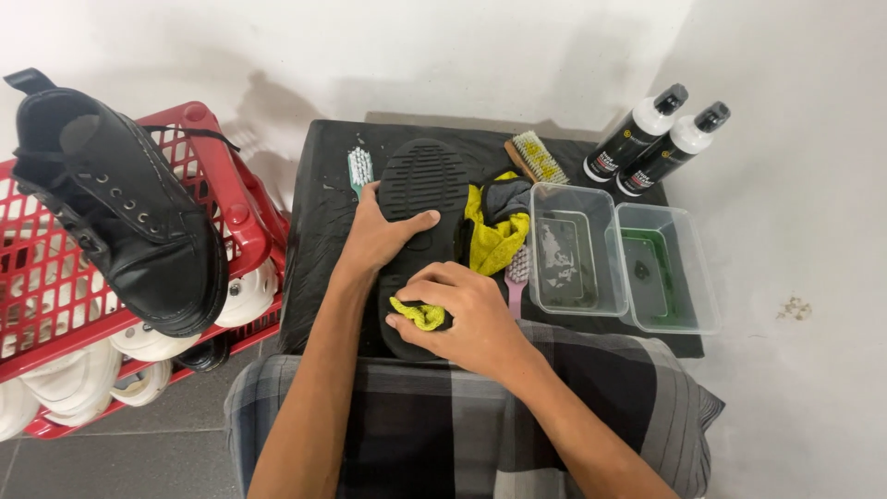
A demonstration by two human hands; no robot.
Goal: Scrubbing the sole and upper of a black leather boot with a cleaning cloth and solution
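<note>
A black boot lies sole-up on a black mat in front of me. My left hand grips the boot around its middle, thumb over the sole. My right hand is closed on a small yellow cloth and presses it against the heel end of the sole. A larger yellow and grey cloth lies bunched just right of the boot.
Two clear plastic tubs sit right of the boot, with two black-and-white bottles behind. A wooden brush, a green brush and a pink brush lie on the mat. A red crate at left carries another black boot.
</note>
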